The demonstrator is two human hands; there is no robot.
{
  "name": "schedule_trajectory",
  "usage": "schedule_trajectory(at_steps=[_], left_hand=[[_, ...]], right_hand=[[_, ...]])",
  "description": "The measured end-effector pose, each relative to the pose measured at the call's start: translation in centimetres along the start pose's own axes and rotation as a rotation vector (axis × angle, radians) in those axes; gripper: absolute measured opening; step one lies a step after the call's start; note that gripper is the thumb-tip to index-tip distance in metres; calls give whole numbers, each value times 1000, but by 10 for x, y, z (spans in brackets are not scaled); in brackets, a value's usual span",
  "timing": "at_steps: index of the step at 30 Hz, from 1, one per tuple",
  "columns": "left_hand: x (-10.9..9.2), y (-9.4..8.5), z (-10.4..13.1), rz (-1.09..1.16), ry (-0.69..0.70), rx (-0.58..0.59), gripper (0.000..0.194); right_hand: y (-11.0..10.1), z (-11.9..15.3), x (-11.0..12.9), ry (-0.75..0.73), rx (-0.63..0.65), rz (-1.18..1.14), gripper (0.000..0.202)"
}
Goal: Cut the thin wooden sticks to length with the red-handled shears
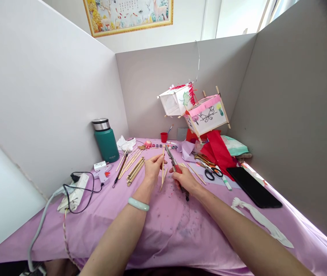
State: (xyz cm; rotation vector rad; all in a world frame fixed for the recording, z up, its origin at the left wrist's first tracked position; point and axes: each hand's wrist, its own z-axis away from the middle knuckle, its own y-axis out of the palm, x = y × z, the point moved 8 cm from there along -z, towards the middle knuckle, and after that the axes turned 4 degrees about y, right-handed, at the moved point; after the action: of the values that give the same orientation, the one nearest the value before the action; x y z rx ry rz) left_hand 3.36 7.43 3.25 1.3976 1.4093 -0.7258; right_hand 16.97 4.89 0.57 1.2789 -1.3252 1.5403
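My left hand (154, 167), with a pale green bangle on its wrist, pinches a thin wooden stick (162, 168) that stands nearly upright. Close to its right, my right hand (184, 178) is wrapped round a long dark tool with red on its handle (177, 168), probably pliers or a cutter. The tool's tip points up and away, near the stick's upper end but apart from it. Another short stick (164, 180) lies below, between the hands. Bundled sticks (135, 171) rest left of my left hand.
A green bottle (106, 142), a glue gun (103, 174) and a power strip (75, 193) are at the left. Scissors (213, 172), red cloth (219, 153) and a black phone (253, 187) lie at the right. Two paper lanterns (208, 115) hang behind.
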Motion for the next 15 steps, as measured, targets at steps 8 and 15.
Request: schedule_trajectory(at_steps=[8,15], left_hand=[[-5,10,7,410,-211,106,43],[-5,12,8,414,-229,142,37]], right_hand=[[-30,3,27,-200,-214,328,28],[-32,5,29,-294,-335,770,34]])
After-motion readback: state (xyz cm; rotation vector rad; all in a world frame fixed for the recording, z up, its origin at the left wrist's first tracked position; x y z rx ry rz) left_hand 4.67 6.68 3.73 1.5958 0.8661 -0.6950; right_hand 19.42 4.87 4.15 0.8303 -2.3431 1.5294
